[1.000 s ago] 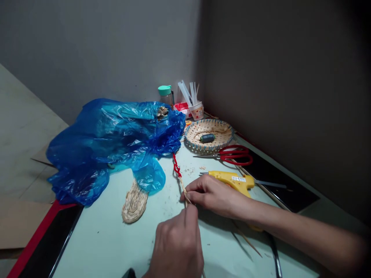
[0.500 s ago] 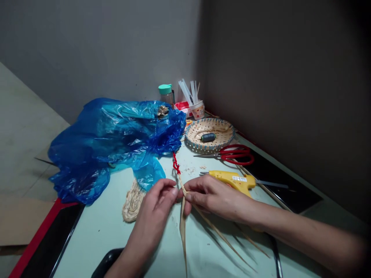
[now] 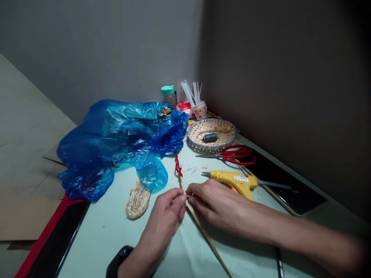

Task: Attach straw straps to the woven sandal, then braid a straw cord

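Observation:
A thin braid of straw-coloured plant fibre runs toward me from a red cord that reaches back to the blue bag. My left hand pinches the braid's near end between thumb and fingers. Close against it, my right hand grips the fibre strands at the same spot, thumb and forefinger together. One long flat strand trails from there down to the lower right. Left of my hands lies a flat oval coil of braided straw, partly under the bag.
A blue plastic bag spreads over the back left. At right lie a yellow glue gun, red-handled scissors and a woven tray holding a thread spool. Behind stand a cup of glue sticks and a green-lidded jar.
My left hand has closed onto the braid beside my right fingers. The strand that hung straight down no longer shows there; one now runs lower right. The view has shifted slightly.

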Demonstrator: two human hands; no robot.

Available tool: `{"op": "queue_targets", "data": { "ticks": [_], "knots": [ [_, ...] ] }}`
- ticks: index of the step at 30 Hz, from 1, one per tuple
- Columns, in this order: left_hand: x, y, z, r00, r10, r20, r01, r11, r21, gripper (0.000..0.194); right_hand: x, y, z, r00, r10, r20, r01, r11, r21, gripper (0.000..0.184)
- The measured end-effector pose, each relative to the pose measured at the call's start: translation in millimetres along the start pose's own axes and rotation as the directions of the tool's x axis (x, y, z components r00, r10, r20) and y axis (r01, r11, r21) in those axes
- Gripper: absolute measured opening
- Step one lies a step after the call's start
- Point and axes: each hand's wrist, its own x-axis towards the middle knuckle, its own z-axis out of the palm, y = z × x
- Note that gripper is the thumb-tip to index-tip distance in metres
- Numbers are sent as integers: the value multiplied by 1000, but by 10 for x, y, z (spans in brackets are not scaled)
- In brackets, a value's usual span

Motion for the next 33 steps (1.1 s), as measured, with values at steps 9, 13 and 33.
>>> {"op": "queue_targets", "data": {
  "ticks": [9, 13, 33],
  "knots": [
    [-24, -12, -17, 999, 7, -47, -8, 1000, -21, 23, -124, -139, 52, 989, -127, 81, 134, 987, -85, 16],
    [-49, 13, -25, 999, -19, -49, 16, 999, -46, 27, -140, -157, 30, 967, -234, 104, 246, 962, -118, 22],
    [-121, 64, -21, 995, 85, 48, -81, 992, -95, 22, 72, 1, 11, 982, -89, 169, -7, 867, 498, 23]
  ]
}}
